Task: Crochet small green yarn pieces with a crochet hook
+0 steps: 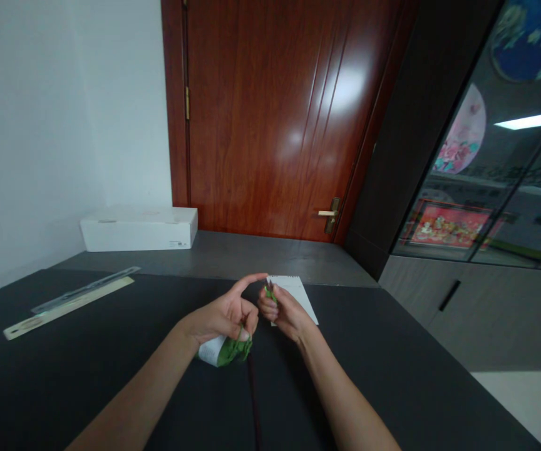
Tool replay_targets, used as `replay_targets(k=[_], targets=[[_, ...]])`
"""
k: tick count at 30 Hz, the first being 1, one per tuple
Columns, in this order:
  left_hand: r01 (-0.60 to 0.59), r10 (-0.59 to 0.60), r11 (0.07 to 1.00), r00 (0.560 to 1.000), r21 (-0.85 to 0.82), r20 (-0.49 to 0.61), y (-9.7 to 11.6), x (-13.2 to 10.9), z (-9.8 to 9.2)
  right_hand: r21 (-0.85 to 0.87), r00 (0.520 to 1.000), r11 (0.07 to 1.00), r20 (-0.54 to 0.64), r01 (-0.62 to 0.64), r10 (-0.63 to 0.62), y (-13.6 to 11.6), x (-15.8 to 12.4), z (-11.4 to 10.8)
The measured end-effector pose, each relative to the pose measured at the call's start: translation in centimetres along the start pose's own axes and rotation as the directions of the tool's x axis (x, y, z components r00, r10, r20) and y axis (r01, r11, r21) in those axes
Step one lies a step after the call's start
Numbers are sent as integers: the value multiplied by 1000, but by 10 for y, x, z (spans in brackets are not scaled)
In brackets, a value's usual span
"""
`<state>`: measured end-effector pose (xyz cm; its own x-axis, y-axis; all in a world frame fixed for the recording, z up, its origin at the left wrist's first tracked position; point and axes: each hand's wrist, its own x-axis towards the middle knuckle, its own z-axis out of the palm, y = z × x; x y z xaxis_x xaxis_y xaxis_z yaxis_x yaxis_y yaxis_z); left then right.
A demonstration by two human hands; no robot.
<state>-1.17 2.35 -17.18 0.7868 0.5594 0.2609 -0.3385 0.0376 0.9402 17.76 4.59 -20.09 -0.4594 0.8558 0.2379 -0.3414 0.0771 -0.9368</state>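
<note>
Green Bundle: Handling and Grip Points

We locate the green bundle (233,352) at the near centre, under the left hand (228,316); whether it rests on the table we cannot tell. It appears fibrous, like yarn. We rate it as light, soft and compressible, unlikely to break or slip, but prone to snag and unravel. We recommend holding it at the white label (210,351) on its left end, where the band should keep the strands together; pressure should stay light.

Grip state, left: the thumb and curled fingers press together at the bundle's upper right edge, index finger extended far and right. Grip state, right: the right hand (287,311) pinches a small green piece (271,293) with dark tips; its type is too small to confirm.

From beside the bundle, a dark cord (253,401) runs to the near edge. A white notepad (302,294) lies beyond the right hand. Far left on the dark table (355,351), we note a pale strip (71,308) beside a clear strip (87,289), and behind them a white box (139,232).
</note>
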Motion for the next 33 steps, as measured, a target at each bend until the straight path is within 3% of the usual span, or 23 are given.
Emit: replay_targets(k=[2,4,7,11,13,16,18,20,27,33], targets=[[-33,32,999,998,-15,-61,-1,1,-2,-300,988,952,-152,-57,11,3,2,-6],[-61,58,998,988,-17,-145,0,3,-4,-551,952,819,-306,-160,-20,8,3,-12],[-76,78,997,951,19,-299,2,6,-6,-649,913,723,-403,-236,-64,17,2,-20],[-46,87,994,884,99,-459,5,8,-7,-689,912,680,-404,-250,-74,22,1,-19],[-32,95,991,861,133,-500,6,8,-7,-682,922,696,-380,-225,-74,17,2,-17],[-17,119,981,835,192,-537,7,8,-9,-585,966,797,-259,-151,-7,6,0,-14],[-10,148,970,819,243,-555,6,8,-10,-323,994,942,36,-87,104,0,-3,-13],[-7,171,959,808,282,-563,6,8,-11,-210,982,975,158,-69,103,0,-4,-10],[26,135,961,822,274,-553,5,7,-11,-189,996,981,-64,51,-65,13,3,1],[47,132,954,821,296,-555,7,6,-14,-9,970,994,-219,107,-106,11,3,5]])
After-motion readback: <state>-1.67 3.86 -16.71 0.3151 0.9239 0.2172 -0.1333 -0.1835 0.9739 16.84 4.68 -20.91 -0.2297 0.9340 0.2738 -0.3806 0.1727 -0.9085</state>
